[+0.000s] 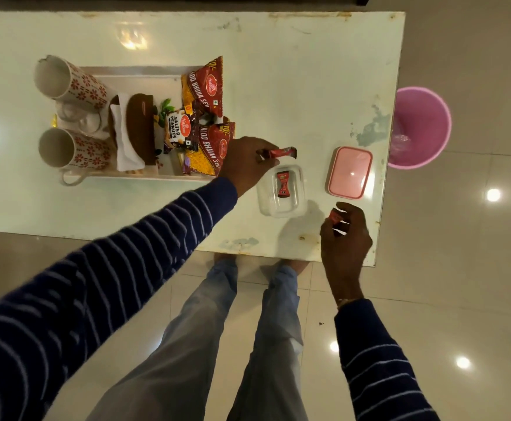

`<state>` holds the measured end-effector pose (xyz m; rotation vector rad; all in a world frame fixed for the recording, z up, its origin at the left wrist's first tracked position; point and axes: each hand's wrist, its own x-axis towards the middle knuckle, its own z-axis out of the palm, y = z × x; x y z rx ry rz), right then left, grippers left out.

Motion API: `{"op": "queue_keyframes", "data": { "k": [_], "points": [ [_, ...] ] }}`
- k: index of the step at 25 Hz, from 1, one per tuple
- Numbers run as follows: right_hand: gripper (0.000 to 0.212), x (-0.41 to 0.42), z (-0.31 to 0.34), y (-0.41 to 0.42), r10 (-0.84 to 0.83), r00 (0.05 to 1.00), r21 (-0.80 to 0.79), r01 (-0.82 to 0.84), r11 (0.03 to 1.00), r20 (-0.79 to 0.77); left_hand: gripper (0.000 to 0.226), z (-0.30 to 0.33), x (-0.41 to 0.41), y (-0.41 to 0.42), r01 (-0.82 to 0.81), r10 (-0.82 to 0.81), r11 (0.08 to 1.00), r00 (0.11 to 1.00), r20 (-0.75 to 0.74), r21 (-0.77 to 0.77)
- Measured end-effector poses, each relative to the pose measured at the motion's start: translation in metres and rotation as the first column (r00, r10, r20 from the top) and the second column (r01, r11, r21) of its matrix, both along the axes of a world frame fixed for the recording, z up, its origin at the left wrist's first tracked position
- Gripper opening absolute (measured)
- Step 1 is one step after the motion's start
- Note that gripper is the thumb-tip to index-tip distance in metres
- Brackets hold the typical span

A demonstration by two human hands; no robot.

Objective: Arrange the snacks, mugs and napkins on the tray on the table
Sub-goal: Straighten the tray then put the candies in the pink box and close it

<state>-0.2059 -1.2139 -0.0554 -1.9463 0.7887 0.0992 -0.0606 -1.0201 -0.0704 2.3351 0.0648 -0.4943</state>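
The left hand (245, 165) pinches a red candy (280, 152) above the clear container (281, 191), just beside the white tray (132, 72). The right hand (347, 235) grips another red wrapper (335, 218), mostly hidden by fingers.

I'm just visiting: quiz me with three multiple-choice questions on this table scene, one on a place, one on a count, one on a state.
1. Where does the pink plastic lid lie?
A. On the table right of the clear box
B. On the tray
C. In the bin

2. How many white mugs with a red flower pattern stand on the white tray?
A. One
B. Two
C. Four

3. What does the clear plastic box hold?
A. Nothing
B. Peanuts
C. One red-wrapped candy

Answers: 1 A, the lid rests flat on the table beside the box. 2 B, one mug behind, one nearer. 3 C, a single candy lies inside.
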Motion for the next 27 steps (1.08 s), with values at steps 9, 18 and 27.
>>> {"op": "queue_keyframes", "data": {
  "k": [9, 18, 27],
  "points": [
    [0.031, 0.042, 0.014, 0.061, 0.099, 0.993, 0.09, -0.104, 0.99, 0.061, 0.045, -0.001, -0.067, -0.001, -0.054, 0.054, 0.999, 0.993, -0.101, 0.007],
    [0.055, 0.053, -0.019, -0.009, 0.138, 0.987, -0.359, -0.16, 0.919, -0.088, 0.132, -0.003, -0.071, 0.012, 0.109, -0.127, 0.986, 0.982, -0.14, -0.124],
    [0.094, 0.088, -0.05, -0.035, 0.056, 0.944, -0.312, -0.163, 0.936, -0.324, 0.14, -0.041, -0.078, -0.007, 0.131, -0.136, 0.989, 0.987, -0.084, -0.06]
  ]
}}
